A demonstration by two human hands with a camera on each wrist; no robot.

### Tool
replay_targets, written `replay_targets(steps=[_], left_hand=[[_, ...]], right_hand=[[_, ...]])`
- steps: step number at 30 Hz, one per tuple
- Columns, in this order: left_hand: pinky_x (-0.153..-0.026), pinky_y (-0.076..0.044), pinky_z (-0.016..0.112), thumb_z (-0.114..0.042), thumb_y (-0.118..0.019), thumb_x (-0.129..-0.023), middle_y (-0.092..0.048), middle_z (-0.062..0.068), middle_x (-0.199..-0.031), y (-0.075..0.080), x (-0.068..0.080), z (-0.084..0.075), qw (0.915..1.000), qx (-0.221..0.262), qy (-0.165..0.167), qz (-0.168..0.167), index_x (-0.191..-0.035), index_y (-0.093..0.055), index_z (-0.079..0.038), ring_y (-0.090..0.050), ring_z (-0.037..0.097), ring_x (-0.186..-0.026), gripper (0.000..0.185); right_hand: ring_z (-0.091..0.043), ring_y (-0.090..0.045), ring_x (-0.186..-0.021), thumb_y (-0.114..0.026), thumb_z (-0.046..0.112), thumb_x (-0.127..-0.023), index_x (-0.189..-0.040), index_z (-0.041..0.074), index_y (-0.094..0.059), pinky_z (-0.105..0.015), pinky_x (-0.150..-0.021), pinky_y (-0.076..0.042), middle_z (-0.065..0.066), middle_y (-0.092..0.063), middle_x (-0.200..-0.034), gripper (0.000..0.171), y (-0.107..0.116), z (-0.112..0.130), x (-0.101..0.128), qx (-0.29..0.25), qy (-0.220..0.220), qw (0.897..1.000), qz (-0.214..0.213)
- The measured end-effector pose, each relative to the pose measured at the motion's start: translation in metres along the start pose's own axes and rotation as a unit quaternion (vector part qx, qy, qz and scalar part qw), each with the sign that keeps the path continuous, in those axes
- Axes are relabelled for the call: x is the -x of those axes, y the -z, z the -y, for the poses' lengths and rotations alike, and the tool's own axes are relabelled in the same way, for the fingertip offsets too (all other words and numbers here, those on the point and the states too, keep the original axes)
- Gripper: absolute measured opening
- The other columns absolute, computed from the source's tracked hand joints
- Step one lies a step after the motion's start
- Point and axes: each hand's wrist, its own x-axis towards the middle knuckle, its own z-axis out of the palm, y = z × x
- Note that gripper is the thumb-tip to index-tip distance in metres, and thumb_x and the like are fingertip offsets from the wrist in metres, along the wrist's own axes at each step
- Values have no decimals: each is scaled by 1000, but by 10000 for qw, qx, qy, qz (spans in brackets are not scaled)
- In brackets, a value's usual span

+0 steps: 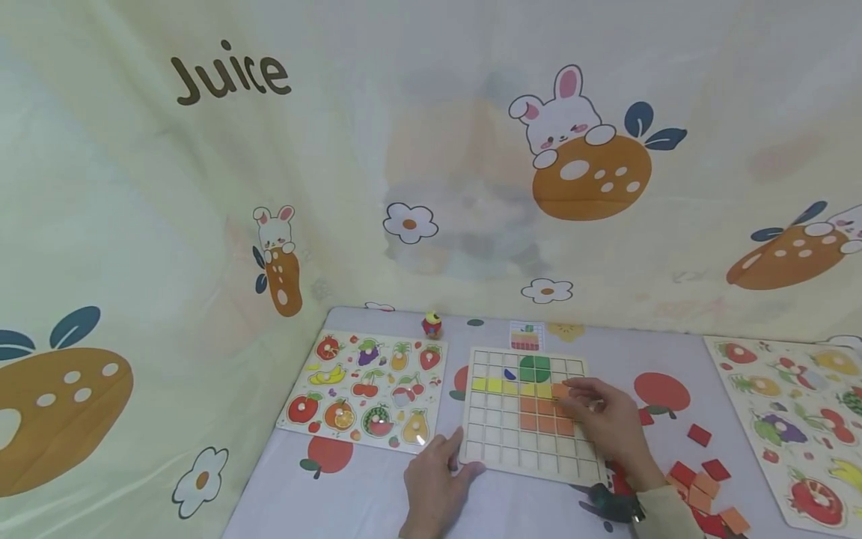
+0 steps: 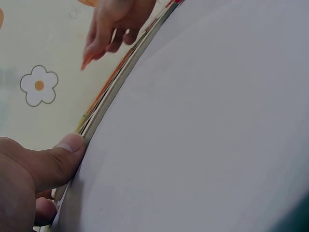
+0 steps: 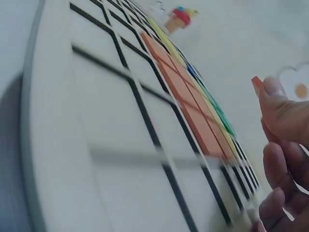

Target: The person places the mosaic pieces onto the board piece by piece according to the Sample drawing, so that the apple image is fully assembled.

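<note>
A wooden grid board (image 1: 494, 434) lies on the table, its squares partly filled. A row of yellow tiles (image 1: 494, 386) crosses it, with a green piece (image 1: 535, 368) and a small blue piece (image 1: 509, 373) above, and orange tiles (image 1: 547, 424) below. My left hand (image 1: 434, 479) holds the board's near left corner, thumb (image 2: 70, 145) along the front edge. Between thumb and fingertips, my right hand (image 1: 609, 419) pinches an orange square tile (image 3: 256, 86). It is raised over the board, near the right end of the yellow row in the head view.
Loose red and orange tiles (image 1: 703, 485) are scattered right of the board. A fruit puzzle board (image 1: 438, 389) lies to the left, another (image 1: 768, 457) to the right. Behind the grid stand a small picture card (image 1: 527, 337) and a little red-and-yellow toy (image 1: 432, 325).
</note>
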Motion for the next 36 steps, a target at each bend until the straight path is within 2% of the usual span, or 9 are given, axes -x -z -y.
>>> replay_targets(steps=[4, 10, 17, 28, 36], left_hand=[[-61, -26, 21, -48, -90, -79, -41, -18, -73, 1, 0, -1, 9999, -87, 17, 73, -140, -70, -23, -32, -1, -62, 69], [-62, -26, 21, -48, -89, -80, -41, -17, -73, 1, -1, -2, 9998, -21, 101, 173, -141, -69, -23, -32, -1, -62, 69], [-60, -27, 21, -48, -89, -80, -42, -17, -72, 2, -2, -3, 9999, -12, 50, 98, -140, -71, -23, -33, 0, -61, 68], [-59, -29, 21, -46, -90, -81, -42, -16, -71, 2, -3, -2, 10000, -16, -16, 63, -140, -70, -22, -33, 0, -60, 67], [-59, -28, 21, -46, -90, -80, -42, -16, -71, 2, -2, -1, 10000, -63, -5, 66, -140, -71, -22, -32, 1, -60, 67]], right_hand=[[-22, -65, -100, -83, 47, -92, -126, 18, -75, -30, -80, -49, -6, -75, -112, 46, -13, 11, -2, 125, 237, 9992, 306], [-19, -65, -93, -87, 35, -89, -120, 15, -78, -27, -78, -54, -4, -75, -112, 38, -30, 24, -3, 217, 646, 9962, 536], [-18, -62, -94, -87, 30, -90, -120, 15, -80, -28, -79, -52, -2, -72, -112, 34, -44, 34, -6, 359, 421, 9951, 816], [-19, -58, -91, -88, 27, -88, -116, 15, -82, -33, -78, -49, -1, -73, -108, 31, -49, 38, -9, 819, 803, 9900, 825], [-17, -57, -88, -87, 30, -89, -108, 17, -84, -31, -76, -47, 2, -72, -102, 23, -53, 38, -8, 795, 769, 9909, 766]])
